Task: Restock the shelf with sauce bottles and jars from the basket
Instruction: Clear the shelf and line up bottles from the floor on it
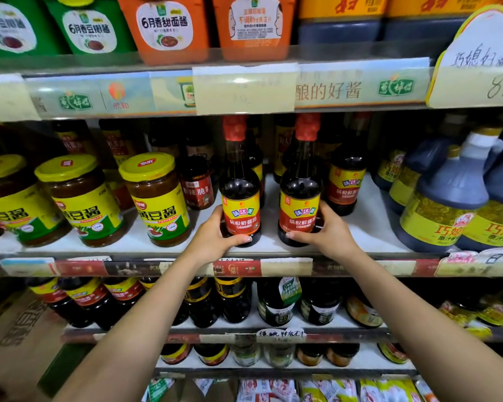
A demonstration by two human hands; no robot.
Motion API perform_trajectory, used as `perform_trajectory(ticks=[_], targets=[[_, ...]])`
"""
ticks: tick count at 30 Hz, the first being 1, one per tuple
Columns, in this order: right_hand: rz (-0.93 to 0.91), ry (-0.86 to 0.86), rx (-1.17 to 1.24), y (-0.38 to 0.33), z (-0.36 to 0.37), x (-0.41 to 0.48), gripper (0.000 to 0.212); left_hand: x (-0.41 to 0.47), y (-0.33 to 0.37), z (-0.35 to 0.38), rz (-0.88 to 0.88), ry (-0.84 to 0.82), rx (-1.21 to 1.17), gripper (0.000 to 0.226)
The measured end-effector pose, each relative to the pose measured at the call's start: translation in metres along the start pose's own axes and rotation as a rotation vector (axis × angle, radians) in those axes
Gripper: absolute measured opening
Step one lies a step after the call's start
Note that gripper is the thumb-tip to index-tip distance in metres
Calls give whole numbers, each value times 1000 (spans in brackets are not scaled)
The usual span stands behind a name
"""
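On the middle shelf (375, 221), far left, three yellow-lidded soybean paste jars (157, 198) stand upright in a row near the front edge. Above them on the upper shelf sit green tubs (90, 27) and, to their right, orange tubs (163, 27). Just right of the nearest paste jar, set further back, stands a small dark chilli jar (198, 184). Your left hand (215, 236) grasps the lower body of the left soy sauce bottle (240, 195). The thumb lies across the front of its base and the fingers wrap round its left side. This bottle is upright, red-capped, with a red and yellow label facing you, at the front centre of the middle shelf. Just beside it, with a narrow gap between, stands the right soy sauce bottle (299, 198), upright and of the same label. Your right hand (328, 230) grasps it low down, thumb across the front near the base, fingers curled round its right side. Whether either bottle bears its weight on the shelf board or is held just clear cannot be told. Behind your right hand a third bottle of the same label (346, 181) stands further back. At the far right, large handled jugs (445, 204) of dark sauce with yellow labels stand close together on the same shelf. More dark bottles fill the rear row, and their details are too dim to read.
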State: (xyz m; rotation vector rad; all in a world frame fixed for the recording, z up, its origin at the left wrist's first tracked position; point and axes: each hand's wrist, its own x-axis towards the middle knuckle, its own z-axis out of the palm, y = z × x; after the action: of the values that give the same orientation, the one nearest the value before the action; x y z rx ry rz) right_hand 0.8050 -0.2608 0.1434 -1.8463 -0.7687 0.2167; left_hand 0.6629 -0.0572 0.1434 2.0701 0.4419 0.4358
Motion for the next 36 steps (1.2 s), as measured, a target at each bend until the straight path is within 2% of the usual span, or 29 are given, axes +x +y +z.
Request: perform_trajectory(ticks=[19,25,30,36], targets=[[27,-2,-30,-8,2,-7,82,3,1,0,14,-43,-4,73],[-37,71,-131,-8,6,-19,78,8,-1,-2,23,-95,4,71],[-35,204,-110,-7,-1,-43,84,2,0,4,38,33,36,75],[-26,254,-1,1,-24,-88,70,-37,15,25,-3,213,-150,69]])
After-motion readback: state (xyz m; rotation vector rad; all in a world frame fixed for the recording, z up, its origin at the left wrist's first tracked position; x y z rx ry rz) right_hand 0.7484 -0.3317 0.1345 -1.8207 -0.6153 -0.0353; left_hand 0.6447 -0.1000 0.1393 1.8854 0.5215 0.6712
